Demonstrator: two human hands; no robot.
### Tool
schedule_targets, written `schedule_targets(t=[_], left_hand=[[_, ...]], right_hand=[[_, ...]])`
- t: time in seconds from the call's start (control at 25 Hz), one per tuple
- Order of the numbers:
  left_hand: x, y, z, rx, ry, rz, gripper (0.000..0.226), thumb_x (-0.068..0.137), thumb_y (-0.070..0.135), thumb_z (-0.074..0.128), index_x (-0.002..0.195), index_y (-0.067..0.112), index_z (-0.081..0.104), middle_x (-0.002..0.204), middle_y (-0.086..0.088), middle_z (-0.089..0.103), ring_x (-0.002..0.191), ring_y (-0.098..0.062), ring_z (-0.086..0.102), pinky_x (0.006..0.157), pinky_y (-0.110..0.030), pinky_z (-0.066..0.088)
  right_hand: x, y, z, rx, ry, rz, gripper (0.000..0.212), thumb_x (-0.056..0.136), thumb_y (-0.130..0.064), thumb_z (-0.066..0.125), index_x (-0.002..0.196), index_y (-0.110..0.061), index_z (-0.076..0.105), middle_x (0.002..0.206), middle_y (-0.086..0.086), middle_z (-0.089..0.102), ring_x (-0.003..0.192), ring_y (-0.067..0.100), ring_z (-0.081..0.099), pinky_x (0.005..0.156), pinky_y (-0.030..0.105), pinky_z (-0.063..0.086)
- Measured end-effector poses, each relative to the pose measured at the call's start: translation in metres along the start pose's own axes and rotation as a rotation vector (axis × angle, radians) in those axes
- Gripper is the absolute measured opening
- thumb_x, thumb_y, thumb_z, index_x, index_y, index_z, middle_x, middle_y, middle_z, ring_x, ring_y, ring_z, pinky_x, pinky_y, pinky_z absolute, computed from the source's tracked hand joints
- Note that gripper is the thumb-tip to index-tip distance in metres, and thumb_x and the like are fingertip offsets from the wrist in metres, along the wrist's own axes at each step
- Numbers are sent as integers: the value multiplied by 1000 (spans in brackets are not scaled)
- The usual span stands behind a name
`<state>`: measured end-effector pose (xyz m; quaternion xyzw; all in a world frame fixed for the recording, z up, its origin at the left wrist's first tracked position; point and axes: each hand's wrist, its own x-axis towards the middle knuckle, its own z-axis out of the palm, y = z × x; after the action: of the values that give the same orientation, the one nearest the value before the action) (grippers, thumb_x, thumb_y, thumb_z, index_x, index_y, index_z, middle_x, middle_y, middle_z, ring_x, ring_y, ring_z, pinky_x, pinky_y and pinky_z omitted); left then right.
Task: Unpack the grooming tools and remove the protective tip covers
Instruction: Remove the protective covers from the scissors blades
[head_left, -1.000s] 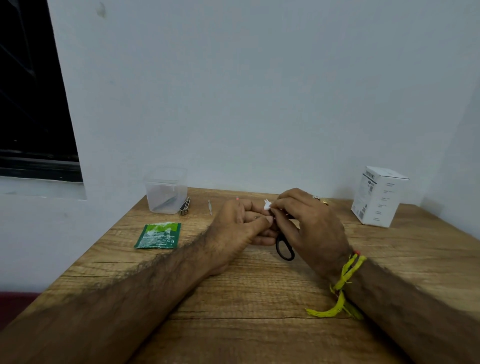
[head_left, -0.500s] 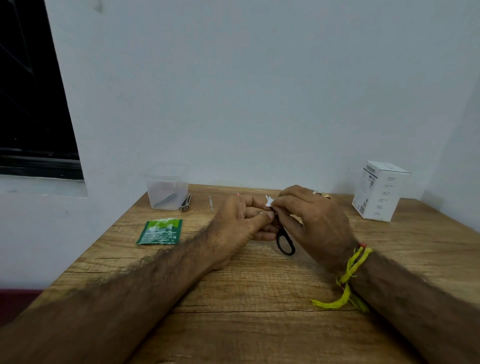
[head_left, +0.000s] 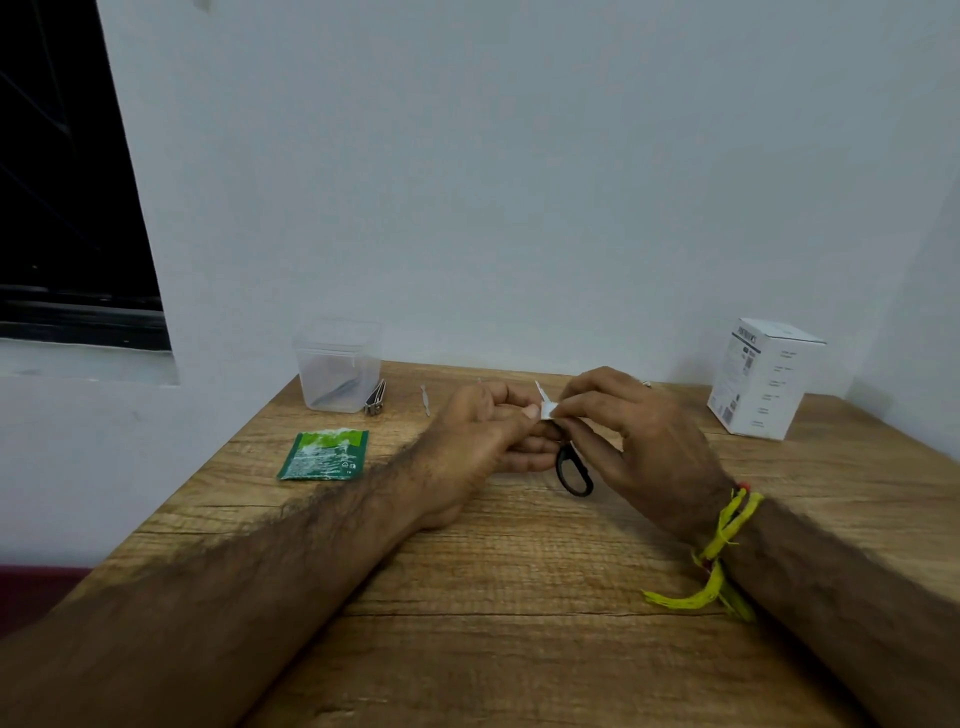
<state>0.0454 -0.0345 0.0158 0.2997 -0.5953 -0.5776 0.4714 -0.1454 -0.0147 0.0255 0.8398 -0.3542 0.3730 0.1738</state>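
From the head view we see both hands meeting over the middle of the wooden table (head_left: 519, 597), nearer its far edge. The left hand (head_left: 483, 441) has its fingers curled, and its thumb tip presses against a small white cover (head_left: 546, 408). The right hand (head_left: 639, 441) also has curled fingers, and its fingertips (head_left: 563, 410) pinch the same white cover from the other side. So the cover sits right between the two thumbs and fingers, with a thin point sticking up above them.

Under the fingers are small scissors (head_left: 574, 470). We see one black handle loop hanging down below the hands, just above the table. The blades are hidden behind the fingers, so we cannot tell how they lie.

A yellow thread (head_left: 722, 551) is tied round the right wrist.

Near the far left corner stands a clear plastic tub (head_left: 337, 369) with something thin inside. Touching its right side is a small metal clipper (head_left: 375, 399). A thin metal pick (head_left: 425, 400) lies a bit to the right of that. A green packet (head_left: 324, 454) lies flat in front of the tub. A white box (head_left: 763, 376) stands near the far right corner.
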Motion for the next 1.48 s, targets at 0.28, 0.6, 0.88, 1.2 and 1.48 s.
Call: schedule_targets(t=[0.28,0.6,0.88,1.2,1.48], left_hand=[[2,0,-1,-40,23,-24,16,105,9,49,105,1,63,89,-16,78,79,-22,78,67,-27,61],[3,-1,0,-4,69,-9,16,104,9,51,110,2,64,89,-16,78,77,-23,77,67,-28,62],[2,0,1,1,87,-5,16,104,9,51,111,0,63,89,-17,78,75,-22,77,63,-26,61],[2,2,2,-9,131,6,18,105,9,50,112,1,64,91,-13,78,74,-20,77,65,-27,62],[0,3,5,35,151,24,18,105,7,49,109,0,65,86,-13,77,69,-18,74,64,-26,62]], right_hand=[[-2,6,6,25,-11,-12,8,89,-5,71,96,-8,75,102,3,70,89,22,67,72,43,55],[-2,3,1,-128,35,-46,7,86,-17,71,88,-14,77,103,1,69,97,27,61,74,46,51],[-3,1,-1,-137,-2,-29,11,88,-18,70,90,-11,77,89,3,67,81,26,59,65,45,49],[-3,0,0,-107,-62,-21,15,92,-20,63,97,-12,75,97,3,69,85,27,65,68,45,53],[-2,-5,-3,-131,-157,11,18,97,-23,57,103,-15,72,105,1,68,87,29,65,70,46,52]])
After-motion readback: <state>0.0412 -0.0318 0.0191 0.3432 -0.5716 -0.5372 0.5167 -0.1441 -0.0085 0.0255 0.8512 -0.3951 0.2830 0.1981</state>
